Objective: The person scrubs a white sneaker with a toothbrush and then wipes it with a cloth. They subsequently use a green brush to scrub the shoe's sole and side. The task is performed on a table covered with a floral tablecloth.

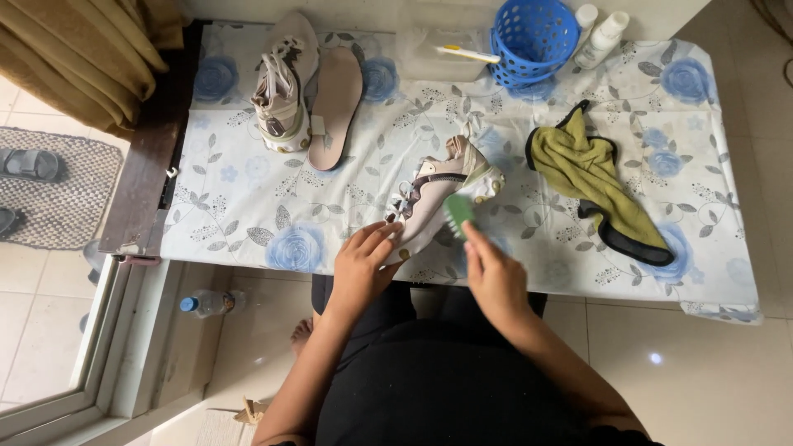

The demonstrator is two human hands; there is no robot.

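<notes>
Shoe (pixel 438 194) lies on the worktop (pixel 248 206); left hand (pixel 362 263) fingers hold its toe, right hand (pixel 494 277) fingers grip a green brush (pixel 457 213) against its side. Right of them lies a cloth (pixel 591 177). Beyond them are a second shoe (pixel 281 91), an insole (pixel 334 103), and a blue basket (pixel 533 37); I cannot tell its contents.

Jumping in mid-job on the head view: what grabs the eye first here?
At the table's near edge, the left hand steadies a pale sneaker while the right hand presses a green brush against its side. To the right lies a crumpled olive cloth; a second sneaker and a loose insole sit far left.
</notes>
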